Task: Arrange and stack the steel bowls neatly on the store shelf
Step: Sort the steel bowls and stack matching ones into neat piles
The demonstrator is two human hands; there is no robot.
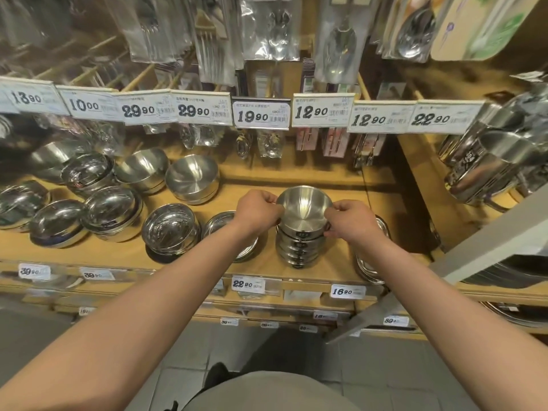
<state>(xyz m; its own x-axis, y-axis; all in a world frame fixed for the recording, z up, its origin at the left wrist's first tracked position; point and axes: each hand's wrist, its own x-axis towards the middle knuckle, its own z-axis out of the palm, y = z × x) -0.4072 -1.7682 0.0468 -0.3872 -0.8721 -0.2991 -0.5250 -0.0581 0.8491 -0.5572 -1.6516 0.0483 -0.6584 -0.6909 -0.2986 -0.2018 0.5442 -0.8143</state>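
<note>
The top bowl (304, 209) sat on a stack (299, 246) of similar steel bowls near the front edge of the wooden shelf (237, 189), between the two hands. The left hand (259, 210) pinched its left rim with curled fingers (271, 200), and the right hand (350, 216) pinched the right rim in the same way, so the bowl lay directly between the fingers of both hands. The bowl stood mouth up, slightly tilted toward the camera, and the stack's long axis was upright. To the left of the stack lay a flat dish (219, 223), partly hidden under the left wrist, and further left stood other bowl stacks (170, 229). Price tags (261, 115) hung in a row above the shelf.
</note>
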